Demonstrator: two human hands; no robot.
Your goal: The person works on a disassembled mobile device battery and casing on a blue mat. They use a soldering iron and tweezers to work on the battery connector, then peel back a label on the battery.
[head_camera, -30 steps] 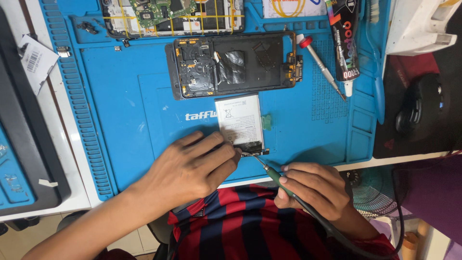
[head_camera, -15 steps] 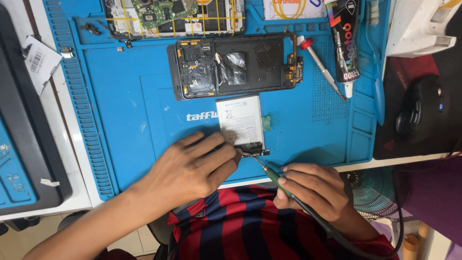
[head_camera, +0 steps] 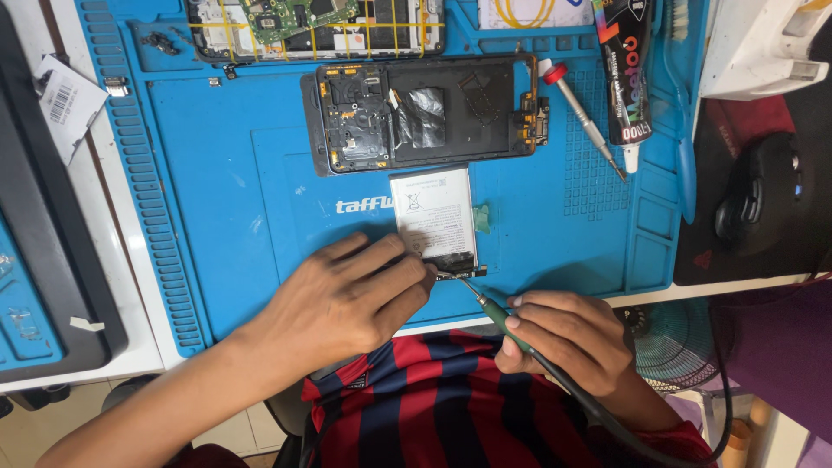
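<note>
— Where is your left hand (head_camera: 347, 299)?

— Flat on the blue repair mat (head_camera: 217, 217) near the front edge of the surface, fingers pressing down the lower end of the phone battery (head_camera: 433, 217).

— And your right hand (head_camera: 568, 334)?

— Closed around the green-handled soldering iron (head_camera: 496, 315), its tip touching the small connector board (head_camera: 459, 270) at the battery's near edge.

— What lies beyond?

— The opened phone frame (head_camera: 425, 108), toward the mat's far edge, with a red-capped screwdriver (head_camera: 582, 117) beside it.

At twelve o'clock we see an opened phone chassis (head_camera: 425, 113) on the blue work mat (head_camera: 217, 217); at one o'clock, a red-capped screwdriver (head_camera: 582, 117) beside a black glue tube (head_camera: 626, 74); at three o'clock, a black mouse (head_camera: 758, 191).
</note>
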